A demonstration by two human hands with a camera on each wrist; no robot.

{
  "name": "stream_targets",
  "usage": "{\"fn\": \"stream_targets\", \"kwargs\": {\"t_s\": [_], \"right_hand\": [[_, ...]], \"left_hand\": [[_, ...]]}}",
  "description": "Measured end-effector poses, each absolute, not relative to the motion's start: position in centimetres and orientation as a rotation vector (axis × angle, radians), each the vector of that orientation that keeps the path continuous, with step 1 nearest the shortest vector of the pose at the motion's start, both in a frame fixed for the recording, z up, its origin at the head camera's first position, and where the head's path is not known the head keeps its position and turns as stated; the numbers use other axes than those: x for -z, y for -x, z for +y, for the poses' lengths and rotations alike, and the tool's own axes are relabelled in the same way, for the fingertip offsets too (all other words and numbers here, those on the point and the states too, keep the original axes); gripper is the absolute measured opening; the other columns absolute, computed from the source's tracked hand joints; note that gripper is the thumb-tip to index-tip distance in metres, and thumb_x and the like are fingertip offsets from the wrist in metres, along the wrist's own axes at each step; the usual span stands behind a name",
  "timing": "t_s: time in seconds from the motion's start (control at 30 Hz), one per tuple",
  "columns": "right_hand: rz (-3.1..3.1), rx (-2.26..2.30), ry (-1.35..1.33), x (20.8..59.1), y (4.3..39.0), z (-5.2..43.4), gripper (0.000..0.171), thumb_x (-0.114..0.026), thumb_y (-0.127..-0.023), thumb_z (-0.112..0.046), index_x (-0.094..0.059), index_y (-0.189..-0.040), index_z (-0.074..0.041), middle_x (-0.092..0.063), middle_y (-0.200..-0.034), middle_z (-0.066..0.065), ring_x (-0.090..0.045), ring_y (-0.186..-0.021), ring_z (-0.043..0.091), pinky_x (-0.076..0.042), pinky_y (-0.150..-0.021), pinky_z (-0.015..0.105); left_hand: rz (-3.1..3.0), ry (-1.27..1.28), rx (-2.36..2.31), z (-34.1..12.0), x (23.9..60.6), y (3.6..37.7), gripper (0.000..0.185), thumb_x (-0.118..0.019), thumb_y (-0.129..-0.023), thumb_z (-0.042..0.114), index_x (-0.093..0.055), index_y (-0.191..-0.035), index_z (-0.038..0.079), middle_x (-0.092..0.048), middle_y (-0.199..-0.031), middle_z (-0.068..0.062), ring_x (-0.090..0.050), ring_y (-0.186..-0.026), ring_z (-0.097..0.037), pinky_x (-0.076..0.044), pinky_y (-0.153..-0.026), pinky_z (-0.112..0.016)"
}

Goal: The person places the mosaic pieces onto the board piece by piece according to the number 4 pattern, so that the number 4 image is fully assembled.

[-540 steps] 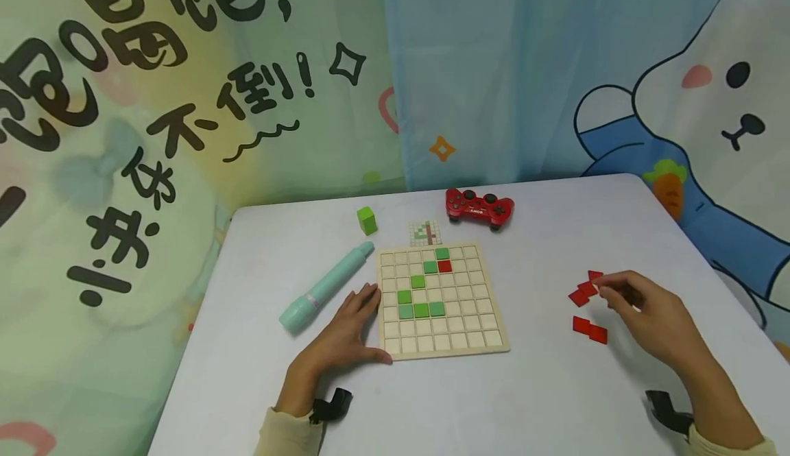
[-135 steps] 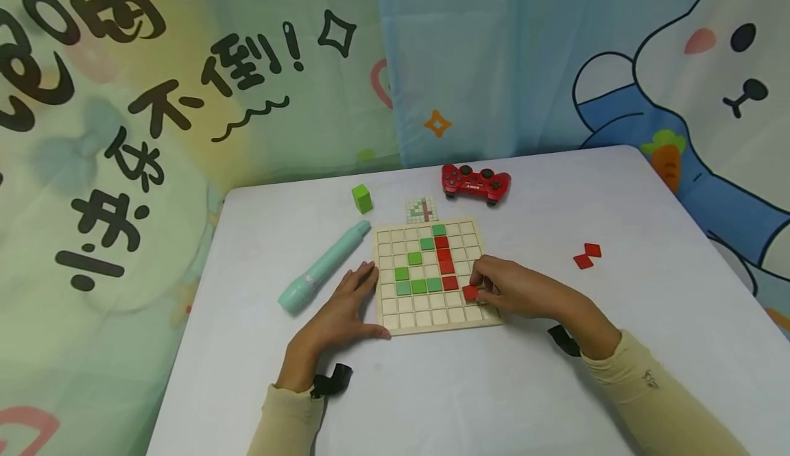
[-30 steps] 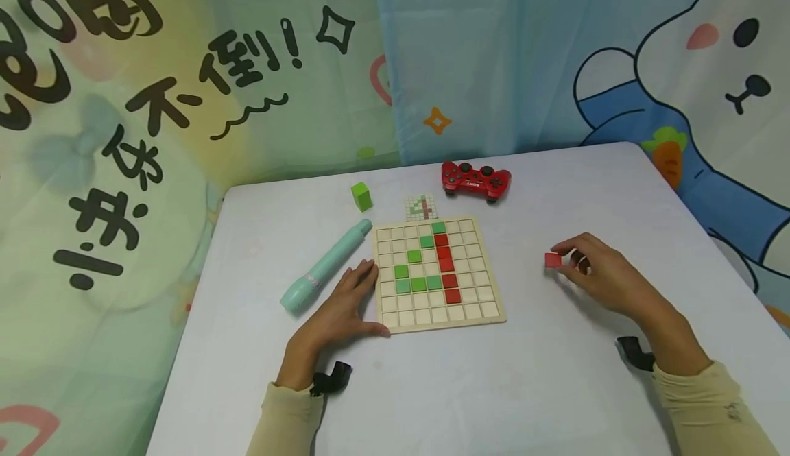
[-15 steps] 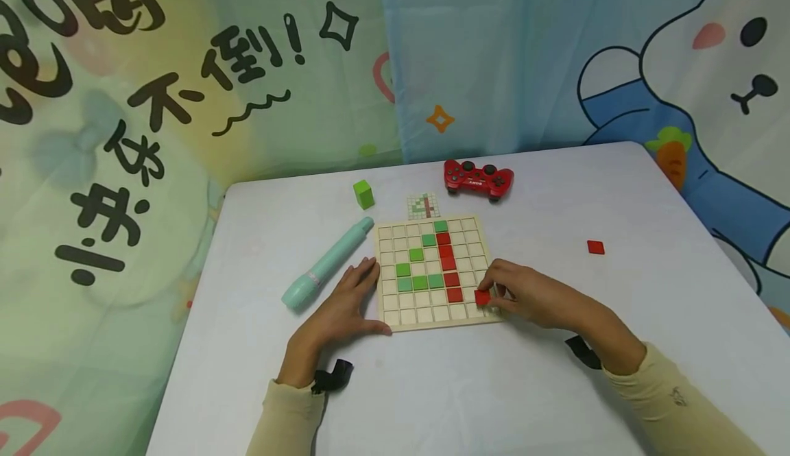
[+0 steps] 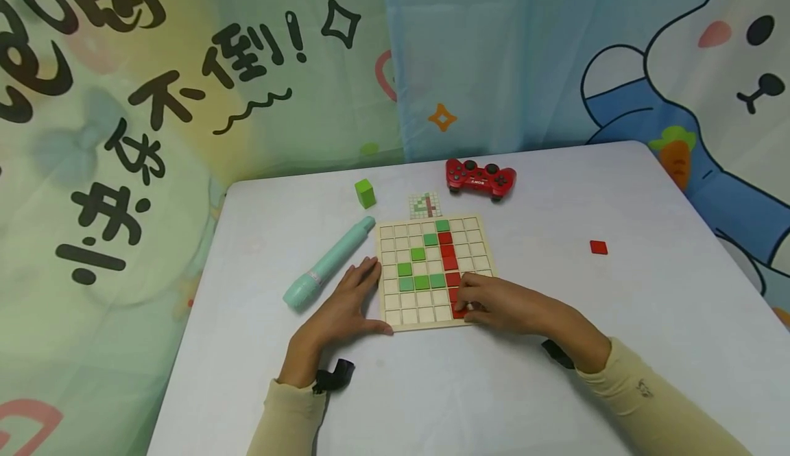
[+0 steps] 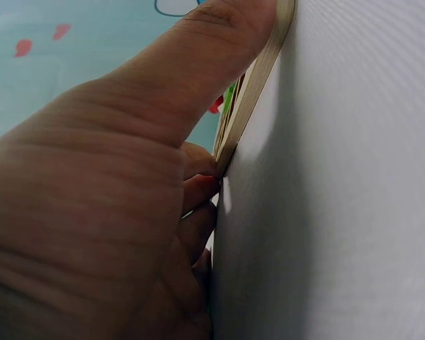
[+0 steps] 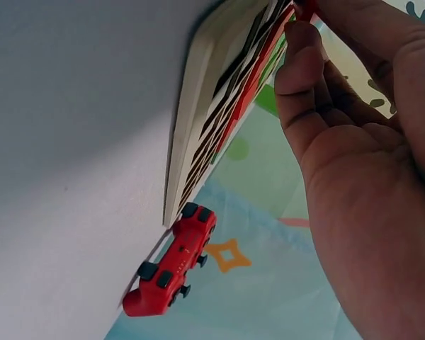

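Observation:
A square wooden grid board [image 5: 410, 317] lies on the white table. Green tiles [image 5: 421, 282] form a stepped outline on it, and red tiles [image 5: 448, 257] run down one column to their right. My right hand [image 5: 509, 305] pinches a red tile [image 5: 459, 313] at the bottom row of that column, the fingers partly covering it. In the right wrist view this red tile [image 7: 306, 10] shows between thumb and fingertips. My left hand [image 5: 345, 308] lies along the board's left edge, thumb at its lower corner and fingers extended. One loose red tile [image 5: 599, 247] lies at the right.
A small pattern card [image 5: 424, 205] lies just behind the board. A red game controller [image 5: 480, 179] and a green block [image 5: 365, 194] are near the back edge. Left of the board lies a mint-green cylindrical tool [image 5: 328, 264]. A printed curtain [image 5: 469, 58] hangs behind the table.
Over the frames, the red column has grown downward from one tile, and loose red tiles at right have dwindled to one. Lately my right hand carried a tile left to the column's bottom.

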State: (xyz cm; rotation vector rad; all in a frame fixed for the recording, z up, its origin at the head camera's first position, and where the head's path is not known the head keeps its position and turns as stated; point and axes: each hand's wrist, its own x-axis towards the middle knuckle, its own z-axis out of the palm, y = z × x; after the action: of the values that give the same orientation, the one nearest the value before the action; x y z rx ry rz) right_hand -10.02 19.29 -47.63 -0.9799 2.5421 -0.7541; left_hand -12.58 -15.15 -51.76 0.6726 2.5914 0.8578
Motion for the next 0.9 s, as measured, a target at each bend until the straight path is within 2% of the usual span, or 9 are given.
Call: {"fn": "stream_targets", "kwargs": {"t_s": [0.43,0.53,0.63,0.73,0.83,0.9], "right_hand": [[2.625,0.73,1.184,48.5,10.0,19.3,0.015,-0.085,-0.09,-0.012,-0.075,-0.09,-0.022,-0.06,-0.101,-0.008,-0.054,-0.1,0.004,-0.057,-0.085,0.024],[2.623,0.746,1.177,48.5,9.9,19.5,0.014,-0.086,-0.09,-0.012,-0.076,-0.091,-0.022,-0.06,-0.101,-0.008,-0.054,-0.101,0.005,-0.057,-0.085,0.023],[2.634,0.81,1.102,47.9,9.9,20.5,0.012,-0.084,-0.093,-0.013,-0.078,-0.101,-0.02,-0.064,-0.106,-0.008,-0.059,-0.103,0.006,-0.06,-0.089,0.025],[2.724,0.889,0.916,47.0,10.0,23.1,0.019,-0.08,-0.095,-0.01,-0.078,-0.112,-0.02,-0.067,-0.111,-0.01,-0.06,-0.102,0.005,-0.06,-0.086,0.024],[2.913,0.946,0.7,46.5,10.3,27.2,0.027,-0.077,-0.096,-0.003,-0.076,-0.119,-0.017,-0.07,-0.111,-0.007,-0.059,-0.096,0.003,-0.055,-0.08,0.015],[3.028,0.95,0.503,46.5,10.5,30.4,0.031,-0.074,-0.097,-0.001,-0.073,-0.125,-0.014,-0.072,-0.111,0.0,-0.058,-0.093,0.006,-0.049,-0.076,0.009]], "left_hand": [[2.591,-0.654,-0.842,-15.1,52.0,12.7,0.128,-0.098,-0.074,0.046,-0.021,-0.171,0.015,-0.015,-0.182,-0.005,-0.011,-0.169,-0.036,-0.021,-0.136,-0.055],[2.583,-0.652,-0.834,-15.1,51.9,12.7,0.128,-0.097,-0.074,0.045,-0.02,-0.171,0.014,-0.015,-0.182,-0.005,-0.01,-0.169,-0.034,-0.019,-0.137,-0.054],[2.578,-0.655,-0.841,-15.1,51.8,12.6,0.128,-0.097,-0.074,0.045,-0.02,-0.171,0.013,-0.015,-0.181,-0.006,-0.01,-0.17,-0.032,-0.017,-0.138,-0.053],[2.574,-0.652,-0.845,-15.1,51.8,12.5,0.128,-0.097,-0.075,0.045,-0.02,-0.171,0.013,-0.015,-0.182,-0.005,-0.009,-0.17,-0.031,-0.016,-0.138,-0.053],[2.572,-0.644,-0.847,-15.0,51.6,12.5,0.127,-0.097,-0.074,0.045,-0.021,-0.171,0.014,-0.015,-0.182,-0.004,-0.01,-0.17,-0.034,-0.019,-0.137,-0.054],[2.574,-0.638,-0.846,-15.1,51.5,12.5,0.127,-0.097,-0.074,0.045,-0.02,-0.171,0.015,-0.014,-0.182,-0.004,-0.01,-0.169,-0.035,-0.02,-0.137,-0.054]]}}
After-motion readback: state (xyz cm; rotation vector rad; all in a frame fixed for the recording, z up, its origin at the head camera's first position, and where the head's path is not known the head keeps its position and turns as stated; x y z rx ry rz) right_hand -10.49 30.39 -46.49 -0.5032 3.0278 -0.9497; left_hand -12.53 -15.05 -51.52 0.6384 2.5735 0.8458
